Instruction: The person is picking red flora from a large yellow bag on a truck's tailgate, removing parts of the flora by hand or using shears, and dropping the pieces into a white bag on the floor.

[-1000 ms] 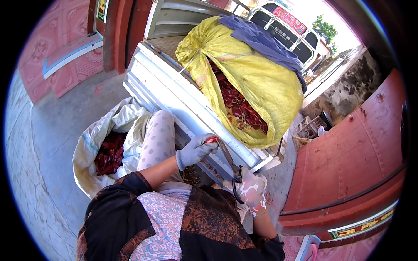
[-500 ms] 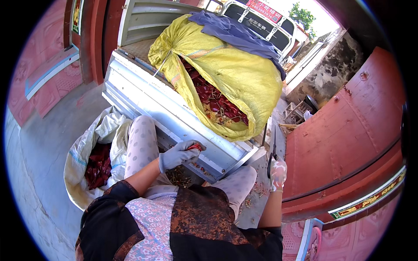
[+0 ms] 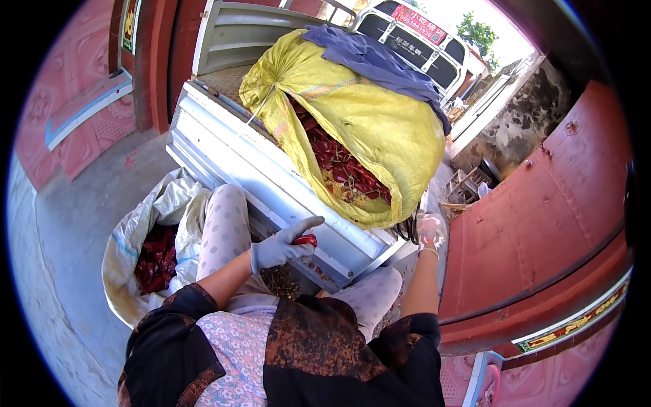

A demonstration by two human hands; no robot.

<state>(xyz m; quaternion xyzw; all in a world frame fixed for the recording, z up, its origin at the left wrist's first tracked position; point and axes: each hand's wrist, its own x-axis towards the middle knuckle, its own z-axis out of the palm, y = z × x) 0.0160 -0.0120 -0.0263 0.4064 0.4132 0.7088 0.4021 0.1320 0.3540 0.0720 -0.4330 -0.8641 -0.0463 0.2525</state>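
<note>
My left hand (image 3: 281,247), in a grey glove, is closed on a dried red chili pepper (image 3: 306,240), with one finger stretched out toward the yellow sack. That yellow woven sack (image 3: 380,122) lies on its side on the truck bed, its long opening full of dried red chili peppers (image 3: 339,159) and bits of stem. My right hand (image 3: 430,231), in a white patterned glove, grips black-handled scissors (image 3: 408,230) beside the sack's lower right corner. The scissors' blades are hard to make out there. A white woven sack (image 3: 122,254), holding dark red peppers (image 3: 156,261), stands by my left leg.
A pale metal tailgate (image 3: 224,146) runs between my knees and the yellow sack. Blue cloth (image 3: 373,57) covers the sack's far side. A red metal door (image 3: 542,210) stands to the right. Fallen stems and peppers (image 3: 281,279) lie below the tailgate.
My right hand has moved forward and up, bringing the scissors beside the yellow sack. A finger of my left hand has stretched out, while the pepper stays in its grip. The view has shifted slightly.
</note>
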